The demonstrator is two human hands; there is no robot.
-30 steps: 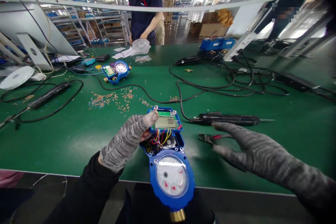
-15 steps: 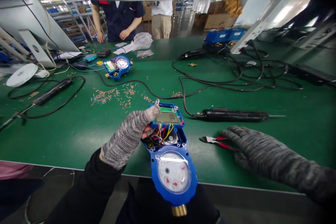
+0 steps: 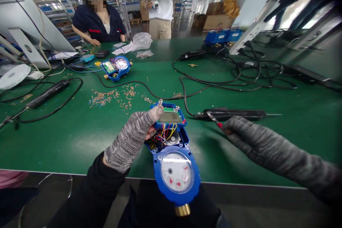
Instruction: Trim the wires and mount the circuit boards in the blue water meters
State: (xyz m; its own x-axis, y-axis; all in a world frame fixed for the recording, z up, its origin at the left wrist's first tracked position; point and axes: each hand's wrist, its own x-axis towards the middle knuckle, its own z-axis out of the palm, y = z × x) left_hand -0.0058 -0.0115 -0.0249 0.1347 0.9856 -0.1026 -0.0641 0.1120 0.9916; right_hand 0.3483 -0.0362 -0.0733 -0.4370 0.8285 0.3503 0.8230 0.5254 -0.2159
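Note:
My left hand (image 3: pixel 136 131), in a grey knitted glove, is closed on a blue water meter (image 3: pixel 176 174) at the table's front edge. Its thumb presses the raised display module (image 3: pixel 171 115), whose screen is lit with digits. Red, yellow and black wires (image 3: pixel 167 134) run from the module into the opened housing. The round dial faces up, and a brass fitting (image 3: pixel 182 210) points towards me. In my right hand (image 3: pixel 240 131), also gloved, is a pair of red-handled cutting pliers (image 3: pixel 219 124), raised off the table with the jaws towards the upper left. The glove covers most of the handles.
Behind the pliers lies a black electric screwdriver (image 3: pixel 237 114) with its cable. Another black screwdriver (image 3: pixel 48 94) is at left. Small screws (image 3: pixel 107 96) are scattered mid-table. A second blue meter (image 3: pixel 117 67) sits farther back, near a plastic bag (image 3: pixel 141 41). Two people stand across the table.
My right hand has picked the pliers up off the table, and their jaws have swung upward. The left hand keeps its hold on the water meter. The co-worker in dark clothes has shifted left.

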